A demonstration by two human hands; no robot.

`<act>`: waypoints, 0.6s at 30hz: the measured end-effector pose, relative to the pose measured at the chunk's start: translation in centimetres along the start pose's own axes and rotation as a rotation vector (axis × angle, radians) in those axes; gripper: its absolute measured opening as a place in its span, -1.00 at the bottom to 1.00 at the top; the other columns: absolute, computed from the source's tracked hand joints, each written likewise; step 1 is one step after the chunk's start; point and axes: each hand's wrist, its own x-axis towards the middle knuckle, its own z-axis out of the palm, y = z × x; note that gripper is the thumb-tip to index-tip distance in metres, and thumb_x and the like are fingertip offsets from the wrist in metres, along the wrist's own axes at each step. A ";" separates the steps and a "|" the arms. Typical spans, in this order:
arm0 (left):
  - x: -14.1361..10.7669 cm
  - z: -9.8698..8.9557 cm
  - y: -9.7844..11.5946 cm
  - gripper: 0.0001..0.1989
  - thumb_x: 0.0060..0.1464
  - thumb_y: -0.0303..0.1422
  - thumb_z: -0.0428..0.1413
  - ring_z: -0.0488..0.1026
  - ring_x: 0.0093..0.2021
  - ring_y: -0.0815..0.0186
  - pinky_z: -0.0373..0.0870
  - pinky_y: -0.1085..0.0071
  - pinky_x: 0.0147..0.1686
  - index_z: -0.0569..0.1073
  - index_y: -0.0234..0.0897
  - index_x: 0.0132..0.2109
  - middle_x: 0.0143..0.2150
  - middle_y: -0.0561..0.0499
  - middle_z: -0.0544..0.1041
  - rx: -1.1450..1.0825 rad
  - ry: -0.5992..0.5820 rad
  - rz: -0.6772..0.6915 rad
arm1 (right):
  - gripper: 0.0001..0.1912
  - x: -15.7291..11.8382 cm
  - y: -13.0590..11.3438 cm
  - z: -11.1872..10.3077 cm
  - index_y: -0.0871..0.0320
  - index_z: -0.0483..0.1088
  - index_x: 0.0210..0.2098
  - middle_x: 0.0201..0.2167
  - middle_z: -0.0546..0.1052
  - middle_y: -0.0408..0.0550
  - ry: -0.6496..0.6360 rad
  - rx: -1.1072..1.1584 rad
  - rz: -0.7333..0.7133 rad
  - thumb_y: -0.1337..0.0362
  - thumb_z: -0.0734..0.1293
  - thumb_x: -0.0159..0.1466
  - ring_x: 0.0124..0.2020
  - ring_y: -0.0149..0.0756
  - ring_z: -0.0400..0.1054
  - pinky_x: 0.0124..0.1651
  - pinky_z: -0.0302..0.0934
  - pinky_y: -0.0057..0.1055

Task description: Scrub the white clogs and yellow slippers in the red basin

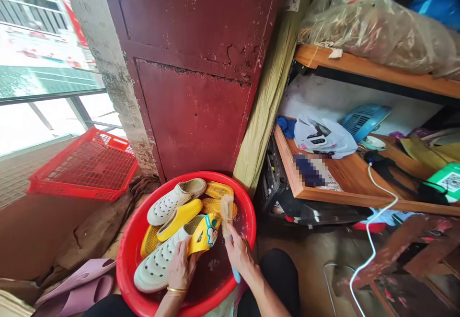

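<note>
My left hand (180, 270) is closed on a yellow slipper (204, 236) that has a cartoon decoration on its strap, holding it over a red basin (124, 254). In my right hand (240, 253) is a scrubbing brush (226, 211) with pale bristles and a blue handle end. Its bristles are close beside the slipper; whether they touch it I cannot tell. White clogs with holes, a near one (158, 259) and a far one (176, 199), lie in the basin. Between them sits a yellow clog (179, 218), and more yellow slippers (219, 190) lie at the back. Dark water fills the bottom.
Pink slippers (81, 286) lie on the floor at left, below a red plastic crate (84, 166). A maroon door (194, 115) stands behind the basin. At right are a wooden shelf (345, 175), a hanging white cable (372, 245) and a worn wooden stool (391, 269).
</note>
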 end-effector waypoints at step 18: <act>13.8 -6.3 -0.1 -0.45 0.15 -0.01 0.00 0.60 -0.08 0.03 0.53 0.12 -0.07 0.48 -0.30 0.11 -0.09 -0.15 0.65 -0.086 -0.037 -0.252 | -0.47 -1.0 3.4 0.9 0.06 0.32 0.34 0.10 0.60 0.01 0.051 0.052 0.014 0.29 0.13 0.42 -0.04 -0.21 0.57 0.09 0.39 -0.36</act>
